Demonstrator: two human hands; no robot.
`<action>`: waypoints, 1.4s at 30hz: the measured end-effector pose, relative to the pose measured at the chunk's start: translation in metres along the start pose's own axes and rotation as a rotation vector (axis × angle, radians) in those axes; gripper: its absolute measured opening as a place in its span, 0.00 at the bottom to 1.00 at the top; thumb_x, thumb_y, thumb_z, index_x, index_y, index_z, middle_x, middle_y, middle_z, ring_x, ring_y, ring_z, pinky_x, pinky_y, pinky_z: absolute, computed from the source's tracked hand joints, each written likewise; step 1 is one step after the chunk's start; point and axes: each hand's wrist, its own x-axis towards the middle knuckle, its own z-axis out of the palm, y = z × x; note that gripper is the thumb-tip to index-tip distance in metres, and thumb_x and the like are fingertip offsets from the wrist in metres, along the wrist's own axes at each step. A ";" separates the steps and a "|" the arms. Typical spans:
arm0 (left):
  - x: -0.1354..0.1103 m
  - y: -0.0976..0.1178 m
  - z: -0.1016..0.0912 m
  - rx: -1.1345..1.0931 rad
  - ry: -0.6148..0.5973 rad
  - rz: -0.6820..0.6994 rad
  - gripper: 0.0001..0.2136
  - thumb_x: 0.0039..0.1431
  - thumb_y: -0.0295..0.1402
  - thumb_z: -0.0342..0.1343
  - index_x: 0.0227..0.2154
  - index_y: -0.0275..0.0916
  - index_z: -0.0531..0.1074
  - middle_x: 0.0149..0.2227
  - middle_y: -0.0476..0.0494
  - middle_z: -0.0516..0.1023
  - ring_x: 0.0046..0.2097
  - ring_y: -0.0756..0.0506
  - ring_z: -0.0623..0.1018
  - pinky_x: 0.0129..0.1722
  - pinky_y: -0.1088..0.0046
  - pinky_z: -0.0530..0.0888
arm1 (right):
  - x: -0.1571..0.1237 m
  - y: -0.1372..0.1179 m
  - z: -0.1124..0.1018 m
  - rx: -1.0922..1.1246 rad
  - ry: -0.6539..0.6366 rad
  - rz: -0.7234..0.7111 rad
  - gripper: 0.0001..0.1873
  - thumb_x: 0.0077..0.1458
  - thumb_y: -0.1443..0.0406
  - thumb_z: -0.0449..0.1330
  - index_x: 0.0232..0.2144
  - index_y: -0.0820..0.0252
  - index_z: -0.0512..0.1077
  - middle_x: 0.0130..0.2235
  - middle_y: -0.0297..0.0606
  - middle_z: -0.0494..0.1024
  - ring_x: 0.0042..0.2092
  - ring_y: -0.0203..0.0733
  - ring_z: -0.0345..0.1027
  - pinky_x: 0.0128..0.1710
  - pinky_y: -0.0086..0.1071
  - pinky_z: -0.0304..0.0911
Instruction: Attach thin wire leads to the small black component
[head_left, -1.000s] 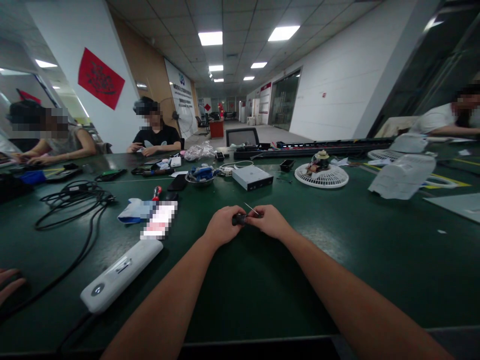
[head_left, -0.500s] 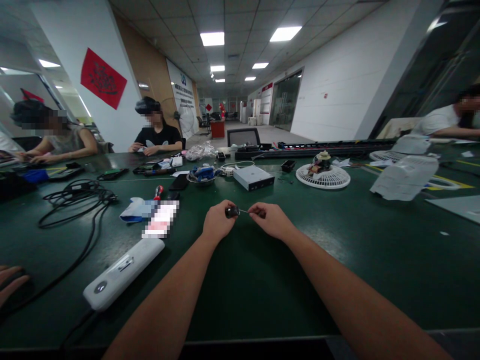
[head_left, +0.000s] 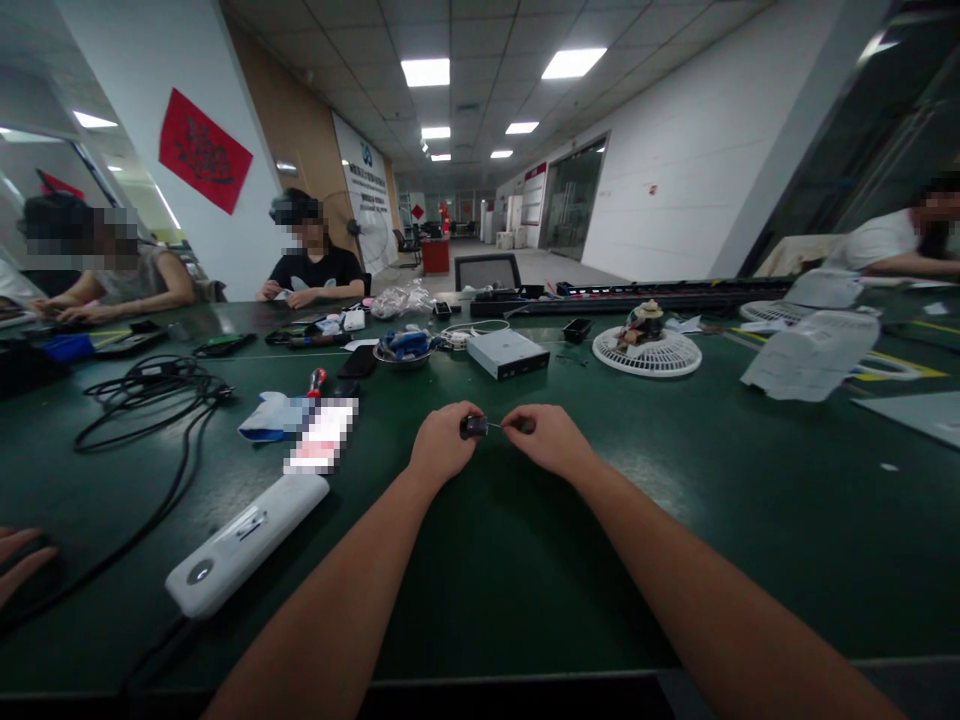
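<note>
My left hand is closed around a small dark, shiny, cylinder-like piece, whose right end sticks out past the fingers. A thin pale rod spans the short gap from that end to my right hand. Thumb and forefinger of my right hand pinch the rod's other end. Whether the rod sits inside the dark piece or only touches it is too small to tell. Both hands are just above the green table, in front of a silver optical drive.
On the left are a white power strip, a phone, a glove, a red screwdriver and coiled black cable. Behind my hands stand a bowl and a white fan grille. Other people sit around the table.
My left hand and the dark piece have shifted slightly right, towards my right hand. Less of the rod shows between them. My right hand has barely moved.
</note>
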 end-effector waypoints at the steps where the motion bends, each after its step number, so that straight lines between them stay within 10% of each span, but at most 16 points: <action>1: 0.000 0.001 0.000 0.005 -0.012 0.006 0.11 0.50 0.24 0.58 0.37 0.42 0.75 0.40 0.46 0.79 0.42 0.45 0.77 0.42 0.68 0.72 | 0.000 0.000 0.001 -0.014 -0.014 0.003 0.09 0.50 0.65 0.60 0.32 0.56 0.80 0.31 0.36 0.80 0.31 0.38 0.69 0.32 0.30 0.60; 25: -0.001 -0.005 0.004 0.018 0.030 -0.154 0.11 0.51 0.27 0.60 0.39 0.43 0.74 0.38 0.47 0.81 0.40 0.45 0.79 0.41 0.69 0.73 | -0.001 -0.003 0.007 -0.052 -0.204 0.073 0.11 0.45 0.56 0.67 0.26 0.56 0.77 0.27 0.37 0.77 0.29 0.38 0.68 0.25 0.29 0.54; 42: -0.003 0.006 -0.001 -0.004 -0.057 0.046 0.11 0.51 0.34 0.62 0.39 0.45 0.74 0.36 0.49 0.80 0.39 0.44 0.77 0.40 0.68 0.72 | 0.004 0.000 0.011 0.287 0.024 0.111 0.08 0.49 0.63 0.63 0.34 0.58 0.78 0.26 0.32 0.76 0.23 0.33 0.67 0.26 0.28 0.61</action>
